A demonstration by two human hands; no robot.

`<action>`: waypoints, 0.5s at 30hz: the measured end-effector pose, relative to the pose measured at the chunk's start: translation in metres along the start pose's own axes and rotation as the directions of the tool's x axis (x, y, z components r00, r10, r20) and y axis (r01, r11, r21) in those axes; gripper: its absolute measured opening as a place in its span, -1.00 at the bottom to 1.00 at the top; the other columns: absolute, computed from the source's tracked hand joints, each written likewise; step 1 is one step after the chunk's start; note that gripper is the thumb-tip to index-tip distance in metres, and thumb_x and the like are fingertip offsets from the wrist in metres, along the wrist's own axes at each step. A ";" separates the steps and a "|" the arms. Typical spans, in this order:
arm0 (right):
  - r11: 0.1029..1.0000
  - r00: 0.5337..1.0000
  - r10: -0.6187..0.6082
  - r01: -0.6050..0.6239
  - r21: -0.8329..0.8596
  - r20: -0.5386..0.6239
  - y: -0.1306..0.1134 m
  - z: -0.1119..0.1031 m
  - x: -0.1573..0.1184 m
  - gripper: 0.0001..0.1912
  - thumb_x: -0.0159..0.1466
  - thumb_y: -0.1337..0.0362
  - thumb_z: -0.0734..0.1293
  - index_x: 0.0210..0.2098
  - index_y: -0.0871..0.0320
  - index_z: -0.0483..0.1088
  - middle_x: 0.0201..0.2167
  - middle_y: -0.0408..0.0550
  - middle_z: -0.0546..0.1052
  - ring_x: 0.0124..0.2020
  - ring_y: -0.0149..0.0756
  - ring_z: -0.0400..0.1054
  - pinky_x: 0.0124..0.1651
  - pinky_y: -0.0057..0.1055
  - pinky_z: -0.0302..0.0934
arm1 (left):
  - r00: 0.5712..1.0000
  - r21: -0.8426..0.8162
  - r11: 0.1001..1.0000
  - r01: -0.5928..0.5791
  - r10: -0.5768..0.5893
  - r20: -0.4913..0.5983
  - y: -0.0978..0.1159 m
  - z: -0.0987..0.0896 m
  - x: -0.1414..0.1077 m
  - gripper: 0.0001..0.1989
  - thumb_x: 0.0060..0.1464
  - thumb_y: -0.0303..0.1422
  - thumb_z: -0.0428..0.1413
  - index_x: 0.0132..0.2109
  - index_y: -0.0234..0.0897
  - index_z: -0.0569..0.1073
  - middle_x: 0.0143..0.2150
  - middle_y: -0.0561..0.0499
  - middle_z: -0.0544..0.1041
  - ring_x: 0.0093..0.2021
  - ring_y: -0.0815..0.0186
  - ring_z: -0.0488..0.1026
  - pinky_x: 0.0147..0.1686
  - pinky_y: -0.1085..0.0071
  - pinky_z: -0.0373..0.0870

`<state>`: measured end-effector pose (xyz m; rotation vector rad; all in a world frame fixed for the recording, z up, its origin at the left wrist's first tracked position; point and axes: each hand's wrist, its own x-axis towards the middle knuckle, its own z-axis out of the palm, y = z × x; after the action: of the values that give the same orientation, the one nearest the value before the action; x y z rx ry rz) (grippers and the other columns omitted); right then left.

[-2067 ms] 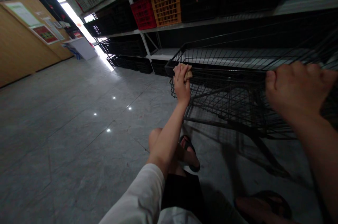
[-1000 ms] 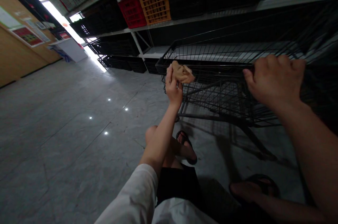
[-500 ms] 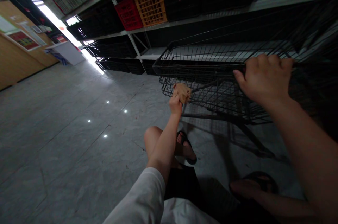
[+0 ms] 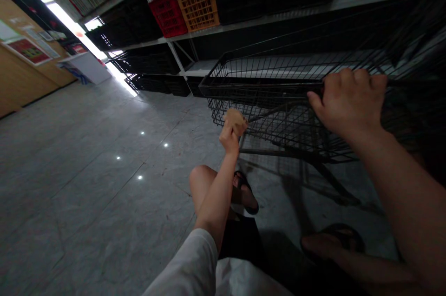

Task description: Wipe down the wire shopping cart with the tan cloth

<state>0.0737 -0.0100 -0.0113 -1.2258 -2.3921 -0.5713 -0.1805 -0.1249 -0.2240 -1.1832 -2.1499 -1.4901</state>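
Observation:
A crumpled tan cloth is gripped in my left hand, at the near side of the cart's lower frame. Behind it stands a black wire shopping cart, its basket stretching from the middle of the view to the right. My right hand is closed over the cart's dark top bar, with its knuckles up and the thumb along the near side. Most of that bar under the palm is hidden.
Shelving runs behind the cart, bearing a red crate, a yellow crate and dark crates. My bent knee and sandaled feet are beside the cart on the grey floor. A white table stands at the far left.
My left hand has shifted slightly left with the cloth, which now shows a smoother, rounder face. My right hand keeps its hold on the bar.

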 end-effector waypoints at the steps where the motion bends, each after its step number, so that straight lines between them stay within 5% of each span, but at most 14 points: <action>1: 1.000 1.000 0.005 -0.005 0.007 -0.019 0.000 0.002 0.000 -0.48 0.50 0.07 0.09 0.09 0.41 0.39 0.05 0.40 0.48 0.14 0.24 0.31 0.13 0.10 0.16 | 0.999 -0.005 1.000 -0.005 0.005 -0.038 0.009 0.000 0.019 -0.68 0.45 -0.44 -0.01 0.10 -0.18 0.63 0.19 -0.13 0.66 0.27 0.13 0.56 0.24 0.20 0.56; 4: 0.999 0.997 0.021 -0.018 0.041 -0.068 0.000 0.005 -0.001 -0.51 0.48 0.09 0.10 0.10 0.37 0.39 0.01 0.39 0.49 0.12 0.26 0.30 0.12 0.14 0.16 | 0.979 -0.068 0.989 -0.129 0.116 -0.166 0.037 0.003 0.065 -0.65 0.39 -0.50 0.05 0.16 -0.17 0.62 0.40 -0.08 0.52 0.45 0.17 0.41 0.38 0.21 0.45; 6: 0.998 0.998 0.026 -0.023 0.053 -0.060 -0.001 0.003 -0.001 -0.52 0.48 0.10 0.11 0.10 0.37 0.39 0.01 0.39 0.49 0.12 0.26 0.30 0.13 0.15 0.16 | 0.963 -0.087 0.975 -0.207 0.188 -0.192 0.048 0.010 0.074 -0.64 0.37 -0.52 0.05 0.15 -0.16 0.63 0.43 -0.07 0.50 0.47 0.19 0.40 0.38 0.22 0.45; 9: 0.998 0.999 0.024 -0.023 0.065 -0.022 -0.002 0.000 -0.001 -0.51 0.48 0.09 0.11 0.09 0.41 0.39 0.05 0.40 0.48 0.14 0.26 0.31 0.15 0.12 0.14 | 0.979 -0.042 0.982 -0.186 0.181 -0.095 0.044 0.022 0.052 -0.62 0.35 -0.56 0.05 0.10 -0.13 0.66 0.38 -0.07 0.55 0.44 0.21 0.44 0.37 0.26 0.47; 15: 0.997 0.999 0.037 -0.035 0.064 -0.039 0.001 0.005 0.000 -0.47 0.54 0.04 0.06 0.11 0.38 0.37 0.05 0.39 0.49 0.17 0.26 0.31 0.12 0.11 0.08 | 0.977 0.072 0.996 -0.046 0.030 0.212 -0.009 0.026 -0.027 -0.64 0.26 -0.64 0.11 0.00 -0.17 0.69 0.23 -0.12 0.66 0.29 0.17 0.59 0.27 0.18 0.58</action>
<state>0.0739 -0.0069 -0.0150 -1.2163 -2.3319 -0.5005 -0.1649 -0.1163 -0.2579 -1.4021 -2.2817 -1.3063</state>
